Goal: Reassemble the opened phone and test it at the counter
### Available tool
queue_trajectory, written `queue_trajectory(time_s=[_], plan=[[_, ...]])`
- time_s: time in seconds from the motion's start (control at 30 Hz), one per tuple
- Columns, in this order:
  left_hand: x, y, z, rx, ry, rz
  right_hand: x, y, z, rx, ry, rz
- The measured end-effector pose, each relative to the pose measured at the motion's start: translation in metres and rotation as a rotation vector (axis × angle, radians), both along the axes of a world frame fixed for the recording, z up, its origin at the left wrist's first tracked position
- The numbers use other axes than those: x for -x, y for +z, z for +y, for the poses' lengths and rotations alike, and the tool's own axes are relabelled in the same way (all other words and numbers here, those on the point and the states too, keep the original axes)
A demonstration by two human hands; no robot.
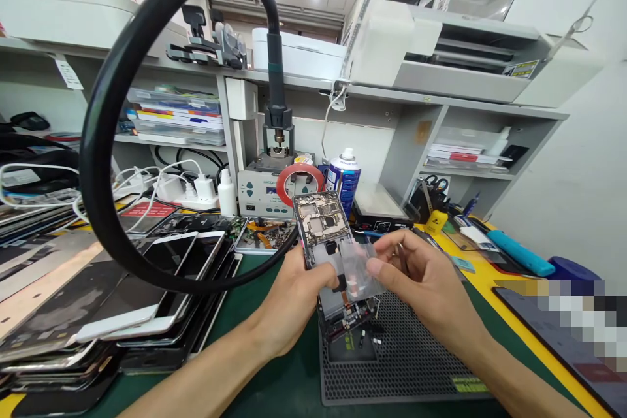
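My left hand [296,297] grips an opened phone [323,219] by its side, the thumb lying over the battery area. The phone is tilted, its circuit board bare at the top and small parts showing at the lower end. Between the thumb and fingers of my right hand [416,271] is the edge of a clear plastic film [361,268], which lies partly over the phone's lower half. Beneath the phone is a dark grey textured work mat [401,359], with a few tiny parts [376,341] on it.
Stacked phone screens [166,281] fill the left. A thick black hose [93,144] loops in front of the hot-air station [264,192]. Behind the phone stand a red tape roll [287,186], a blue spray can [344,176] and a white bottle [226,194]. Tools [522,253] lie at right.
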State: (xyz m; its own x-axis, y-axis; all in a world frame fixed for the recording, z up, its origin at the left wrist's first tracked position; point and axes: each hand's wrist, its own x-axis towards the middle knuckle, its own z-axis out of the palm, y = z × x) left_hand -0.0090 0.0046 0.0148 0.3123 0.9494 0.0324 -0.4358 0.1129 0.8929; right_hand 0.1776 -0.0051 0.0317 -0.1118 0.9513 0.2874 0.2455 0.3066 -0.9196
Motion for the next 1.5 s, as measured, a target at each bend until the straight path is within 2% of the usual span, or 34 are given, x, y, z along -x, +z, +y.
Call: queue_trajectory(time_s=[0.17,0.4,0.67,0.83,1.03,1.37,1.5], plan=[[0.001,-0.004,0.000,0.009,0.031,0.103,-0.001,-0.001,-0.003,-0.046,0.011,-0.136],[0.000,-0.010,0.000,-0.109,0.000,0.199,0.002,0.002,-0.006,-0.064,0.200,-0.253],[0.000,-0.012,0.003,-0.135,-0.053,0.215,-0.002,0.007,-0.001,0.151,0.268,-0.188],[0.001,-0.008,0.002,-0.112,-0.091,0.143,0.000,0.009,0.001,0.098,0.221,-0.203],[-0.002,-0.004,0.002,-0.082,-0.108,0.128,0.003,0.003,0.003,0.035,0.035,-0.152],[-0.003,-0.008,0.004,-0.008,-0.058,0.103,0.000,-0.002,0.004,-0.107,0.027,-0.190],[-0.005,-0.007,0.004,0.017,-0.021,0.074,0.002,-0.005,0.004,-0.117,-0.058,-0.203]])
